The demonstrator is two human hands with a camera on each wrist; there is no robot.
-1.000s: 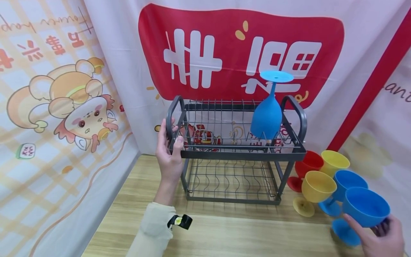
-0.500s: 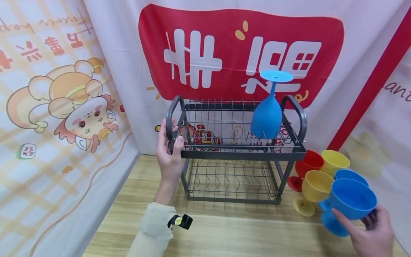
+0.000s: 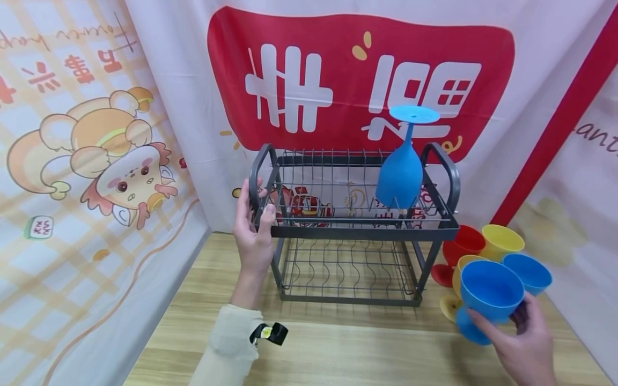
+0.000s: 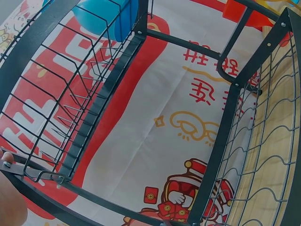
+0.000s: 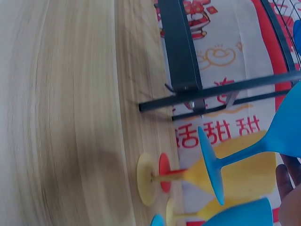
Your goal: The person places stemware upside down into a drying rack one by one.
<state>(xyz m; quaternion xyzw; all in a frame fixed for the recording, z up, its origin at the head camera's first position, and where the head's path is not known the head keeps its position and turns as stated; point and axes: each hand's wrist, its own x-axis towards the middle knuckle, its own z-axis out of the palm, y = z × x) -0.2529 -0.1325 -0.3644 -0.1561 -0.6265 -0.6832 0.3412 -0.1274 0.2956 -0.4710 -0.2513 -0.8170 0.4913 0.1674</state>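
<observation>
wooden surface here: left hand grips rack, right hand holds blue goblet around its bowl. seems carrying step; next likely needs flipping it rim-down.

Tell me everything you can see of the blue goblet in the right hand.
The blue goblet has a rounded bowl, a slim stem and a flat round foot, all plastic-looking blue. It is tilted, mouth upward, nothing visible inside. The right hand grips its bowl. The right wrist view shows its foot off the wooden table. It is apart from the dark grey rack, to its right.
</observation>
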